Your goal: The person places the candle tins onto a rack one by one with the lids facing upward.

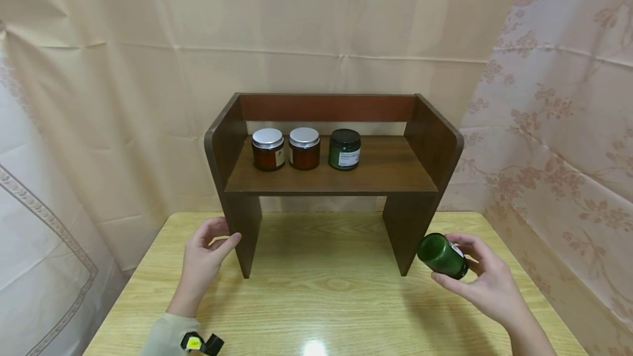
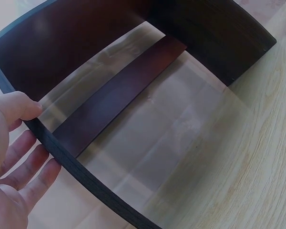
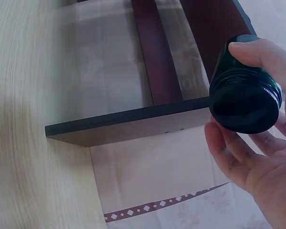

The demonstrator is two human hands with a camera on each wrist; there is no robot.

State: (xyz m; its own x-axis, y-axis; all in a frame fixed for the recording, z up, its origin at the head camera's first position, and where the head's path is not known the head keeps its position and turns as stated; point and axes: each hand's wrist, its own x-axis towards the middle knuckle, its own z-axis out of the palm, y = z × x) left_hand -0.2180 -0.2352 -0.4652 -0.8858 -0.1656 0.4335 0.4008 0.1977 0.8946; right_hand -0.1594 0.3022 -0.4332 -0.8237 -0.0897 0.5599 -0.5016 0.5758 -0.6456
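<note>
My right hand (image 1: 487, 279) grips a green glass jar (image 1: 440, 257) with a black lid, beside the right leg of the small brown wooden shelf (image 1: 331, 180). The jar is tipped over, its base towards the shelf; in the right wrist view its black lid (image 3: 245, 109) faces the camera. On the left, my left hand (image 1: 205, 254) holds the front edge of the shelf's side panel (image 2: 81, 176), thumb on the inner side and fingers on the outer. Standing on the board are two amber jars (image 1: 267, 155) (image 1: 305, 155) with silver lids and another green jar (image 1: 341, 158) with a black lid.
The shelf stands on a light wood-grain table (image 1: 316, 295). A beige cloth (image 1: 321, 26) hangs behind it, and a floral cloth (image 1: 564, 98) hangs at the right. A dark back rail (image 1: 326, 107) runs between the shelf's sides.
</note>
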